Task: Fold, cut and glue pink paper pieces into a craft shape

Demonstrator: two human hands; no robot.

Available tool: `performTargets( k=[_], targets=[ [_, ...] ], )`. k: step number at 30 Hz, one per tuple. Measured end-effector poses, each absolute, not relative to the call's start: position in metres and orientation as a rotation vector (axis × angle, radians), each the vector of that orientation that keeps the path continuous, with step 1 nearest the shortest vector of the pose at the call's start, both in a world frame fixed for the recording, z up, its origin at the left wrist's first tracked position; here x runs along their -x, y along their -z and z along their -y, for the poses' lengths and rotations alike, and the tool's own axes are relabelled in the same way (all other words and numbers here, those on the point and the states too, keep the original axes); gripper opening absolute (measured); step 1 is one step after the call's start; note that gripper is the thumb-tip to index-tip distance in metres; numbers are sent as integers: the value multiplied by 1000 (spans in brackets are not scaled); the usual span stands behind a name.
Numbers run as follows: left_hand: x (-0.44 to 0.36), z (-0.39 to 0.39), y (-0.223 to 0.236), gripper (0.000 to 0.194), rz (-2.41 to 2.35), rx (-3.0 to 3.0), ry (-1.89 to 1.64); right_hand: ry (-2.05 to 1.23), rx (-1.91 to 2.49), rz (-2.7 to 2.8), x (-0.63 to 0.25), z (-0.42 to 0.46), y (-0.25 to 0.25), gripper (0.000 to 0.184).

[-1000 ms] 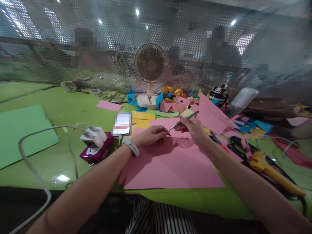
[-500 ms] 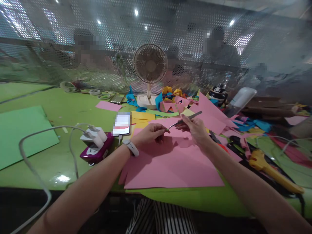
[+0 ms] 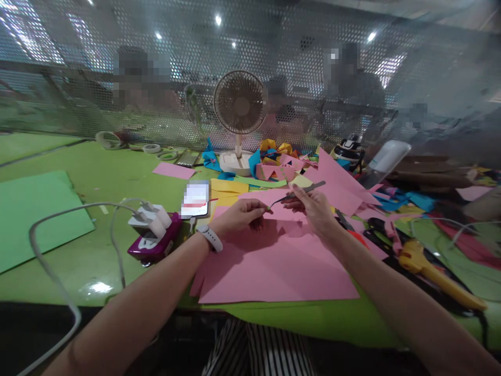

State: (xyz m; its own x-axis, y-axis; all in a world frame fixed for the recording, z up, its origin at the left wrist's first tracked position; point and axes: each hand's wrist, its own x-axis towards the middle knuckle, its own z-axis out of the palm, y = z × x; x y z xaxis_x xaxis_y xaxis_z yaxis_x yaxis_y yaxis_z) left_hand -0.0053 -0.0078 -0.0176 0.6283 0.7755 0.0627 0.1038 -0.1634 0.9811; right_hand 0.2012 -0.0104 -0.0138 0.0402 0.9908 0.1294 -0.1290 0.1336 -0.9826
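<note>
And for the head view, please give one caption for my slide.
Above pink paper, the right hand holds a slim tool, its tip close to the left hand.

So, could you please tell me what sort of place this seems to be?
Probably a papercraft workspace: pink sheets on a green table, a heap of folded coloured paper, and a slim tool in the right hand.

head camera, looking forward and down
it sits above the lap (image 3: pixel 270 350), the pink sheet (image 3: pixel 282 277) near, the fan (image 3: pixel 241 106) farther, the mesh (image 3: pixel 183 60) beyond across the top.
</note>
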Motion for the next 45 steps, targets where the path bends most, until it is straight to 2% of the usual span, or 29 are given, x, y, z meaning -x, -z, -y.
performTargets(
  k=[30,38,40,45],
  targets=[
    [2,13,16,15,-764,-1621,-717,-1072,1006,1184,-200,12,15,39],
    [15,13,9,41,-868,-1765,-503,-1046,1012,1208,-205,16,9,39],
    [16,12,12,39,-884,-1846,-444,-1057,1014,1219,-204,18,7,40],
    [13,10,21,18,-865,-1951,-348,-1079,998,1260,-199,25,2,39]
  ],
)
